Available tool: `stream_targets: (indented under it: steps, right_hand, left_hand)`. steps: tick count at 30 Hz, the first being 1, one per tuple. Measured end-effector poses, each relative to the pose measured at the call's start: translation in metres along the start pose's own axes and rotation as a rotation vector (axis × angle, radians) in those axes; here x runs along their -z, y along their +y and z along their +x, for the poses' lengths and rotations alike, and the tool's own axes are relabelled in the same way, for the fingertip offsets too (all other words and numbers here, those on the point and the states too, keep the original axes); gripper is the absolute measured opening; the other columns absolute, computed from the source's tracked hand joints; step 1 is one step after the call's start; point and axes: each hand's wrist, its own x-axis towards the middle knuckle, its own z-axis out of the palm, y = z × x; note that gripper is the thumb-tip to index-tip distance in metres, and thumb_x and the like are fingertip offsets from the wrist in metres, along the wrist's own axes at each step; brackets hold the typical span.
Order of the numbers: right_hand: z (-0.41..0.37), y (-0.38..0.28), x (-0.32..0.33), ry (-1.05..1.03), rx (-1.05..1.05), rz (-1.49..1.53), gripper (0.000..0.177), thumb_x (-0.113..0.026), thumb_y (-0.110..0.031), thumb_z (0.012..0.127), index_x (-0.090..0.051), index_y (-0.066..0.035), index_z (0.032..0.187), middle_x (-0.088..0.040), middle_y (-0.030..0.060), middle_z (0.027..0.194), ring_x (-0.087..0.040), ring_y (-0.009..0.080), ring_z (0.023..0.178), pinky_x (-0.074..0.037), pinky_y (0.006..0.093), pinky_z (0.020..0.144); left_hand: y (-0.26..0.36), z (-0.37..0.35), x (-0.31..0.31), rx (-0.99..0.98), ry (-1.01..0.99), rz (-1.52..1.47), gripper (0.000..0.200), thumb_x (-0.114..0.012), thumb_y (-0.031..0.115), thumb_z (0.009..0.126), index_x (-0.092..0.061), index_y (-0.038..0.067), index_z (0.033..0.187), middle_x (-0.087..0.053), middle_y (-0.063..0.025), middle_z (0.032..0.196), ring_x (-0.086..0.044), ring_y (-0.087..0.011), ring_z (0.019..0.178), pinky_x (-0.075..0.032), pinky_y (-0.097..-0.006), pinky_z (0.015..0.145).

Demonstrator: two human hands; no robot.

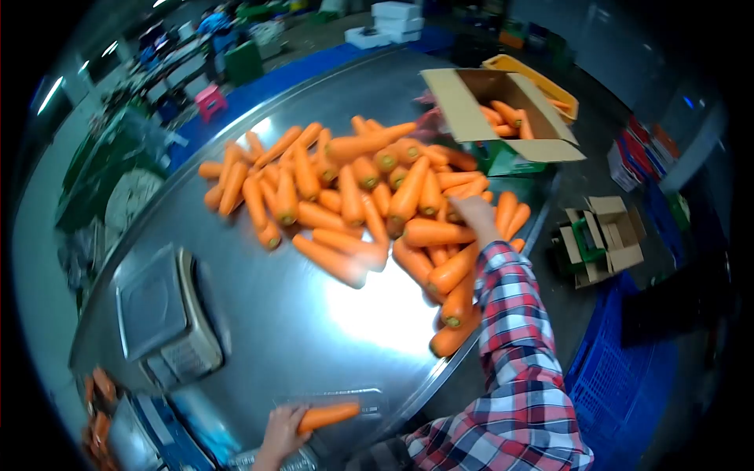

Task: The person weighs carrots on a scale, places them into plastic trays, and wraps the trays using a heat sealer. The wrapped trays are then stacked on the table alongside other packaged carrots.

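Near the table's front edge, my left hand (283, 433) is closed around the thick end of a single carrot (330, 416). That carrot lies level over a clear plastic tray (357, 395), whose rim shows behind it. My right hand (476, 217) reaches into the right side of a large heap of carrots (349, 192), touching it just above a carrot (436, 232) that lies crosswise. The fingers of this hand are blurred and partly hidden among the carrots, so their grip does not show.
A weighing scale (169, 314) stands on the left of the metal table (267, 330). Behind the heap is an open cardboard box (452, 102) with carrots inside, beside a yellow crate (569, 106). Another box (609, 243) and a blue crate (609, 353) are at right.
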Motion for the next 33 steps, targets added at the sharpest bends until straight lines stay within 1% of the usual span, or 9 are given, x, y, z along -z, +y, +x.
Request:
stream_targets:
  steps: [1, 3, 5, 6, 8, 11, 17, 22, 33]
  right_hand:
    - [0.027, 0.031, -0.027, 0.127, 0.063, 0.037, 0.063, -0.047, -0.06, 0.079, -0.062, -0.006, 0.109, -0.063, 0.0173, 0.107, -0.056, 0.0325, 0.105, -0.042, 0.0388, 0.09]
    - [0.082, 0.103, -0.096, 0.557, 0.442, 0.674, 0.03, -0.041, -0.032, 0.094, -0.06, -0.009, 0.086, -0.059, 0.0055, 0.065, -0.058, 0.0218, 0.056, -0.049, 0.0367, 0.052]
    - [0.102, 0.19, -0.059, -0.653, -0.18, 1.386, 0.049, -0.049, -0.059, 0.081, -0.053, -0.01, 0.085, -0.054, 0.004, 0.072, -0.057, 0.0166, 0.065, -0.046, 0.0337, 0.053]
    - [0.001, 0.08, 0.006, -0.259, -0.106, 1.273, 0.049, -0.047, -0.056, 0.083, -0.054, -0.009, 0.096, -0.06, 0.008, 0.085, -0.06, 0.019, 0.083, -0.048, 0.0335, 0.061]
    - [-0.089, 0.015, 0.035, -0.157, -0.022, 1.315, 0.055, -0.047, -0.053, 0.084, -0.052, -0.005, 0.111, -0.061, 0.0136, 0.101, -0.061, 0.0233, 0.091, -0.05, 0.0313, 0.067]
    - [-0.156, 0.003, 0.03, -0.442, 0.225, 1.483, 0.055, -0.051, -0.043, 0.085, -0.046, -0.001, 0.121, -0.056, 0.0147, 0.116, -0.058, 0.0258, 0.101, -0.048, 0.0362, 0.08]
    - [-0.277, -0.033, -0.053, -0.524, 0.049, 1.472, 0.067, -0.063, -0.043, 0.074, -0.041, -0.002, 0.124, -0.052, 0.0113, 0.106, -0.055, 0.0216, 0.093, -0.047, 0.0324, 0.077]
    - [-0.343, -0.071, -0.076, -0.689, 0.153, 1.256, 0.072, -0.069, -0.033, 0.073, -0.04, -0.007, 0.133, -0.049, 0.0115, 0.119, -0.05, 0.0207, 0.107, -0.042, 0.0322, 0.089]
    - [-0.372, -0.119, -0.093, -0.288, 0.674, 0.372, 0.062, -0.07, -0.021, 0.076, -0.043, -0.011, 0.131, -0.045, 0.0132, 0.112, -0.046, 0.027, 0.103, -0.04, 0.0343, 0.091]
  left_hand:
    - [0.003, 0.003, 0.005, 0.016, 0.0, 0.011, 0.061, -0.076, 0.019, 0.057, -0.057, 0.013, 0.114, -0.054, -0.0103, 0.111, -0.051, -0.0292, 0.096, -0.04, -0.0407, 0.085]
    - [0.001, 0.004, 0.003, 0.033, 0.051, 0.11, 0.061, -0.074, 0.018, 0.061, -0.054, 0.016, 0.118, -0.047, -0.0107, 0.125, -0.044, -0.0324, 0.112, -0.034, -0.0454, 0.093]
    - [0.003, -0.002, 0.008, 0.151, 0.122, 0.005, 0.07, -0.077, 0.018, 0.06, -0.047, 0.015, 0.124, -0.038, -0.0123, 0.134, -0.035, -0.0358, 0.124, -0.03, -0.0485, 0.099]
    - [-0.002, -0.008, 0.004, 0.221, 0.138, 0.001, 0.072, -0.079, 0.018, 0.058, -0.048, 0.014, 0.123, -0.036, -0.013, 0.135, -0.034, -0.0366, 0.124, -0.03, -0.0498, 0.1]
    - [-0.014, -0.022, -0.008, 0.303, 0.187, -0.106, 0.075, -0.081, 0.02, 0.058, -0.046, 0.013, 0.124, -0.035, -0.0138, 0.136, -0.037, -0.0374, 0.122, -0.035, -0.0461, 0.098]
    - [-0.02, -0.024, -0.011, 0.332, 0.158, -0.261, 0.072, -0.08, 0.023, 0.061, -0.047, 0.01, 0.123, -0.039, -0.0147, 0.133, -0.043, -0.0358, 0.117, -0.041, -0.0403, 0.094]
    - [-0.03, -0.009, 0.01, 0.2, 0.106, -0.271, 0.067, -0.081, 0.026, 0.059, -0.052, 0.007, 0.117, -0.053, -0.0135, 0.115, -0.051, -0.0314, 0.106, -0.044, -0.0382, 0.088]
    - [-0.045, 0.033, 0.014, 0.042, 0.136, -0.27, 0.066, -0.082, 0.031, 0.057, -0.055, 0.006, 0.111, -0.054, -0.0124, 0.114, -0.05, -0.0316, 0.105, -0.041, -0.0397, 0.09]
    - [-0.066, 0.046, -0.009, -0.034, 0.033, -0.369, 0.065, -0.081, 0.027, 0.058, -0.052, 0.004, 0.112, -0.028, -0.0193, 0.142, -0.031, -0.0361, 0.129, -0.03, -0.0409, 0.105]
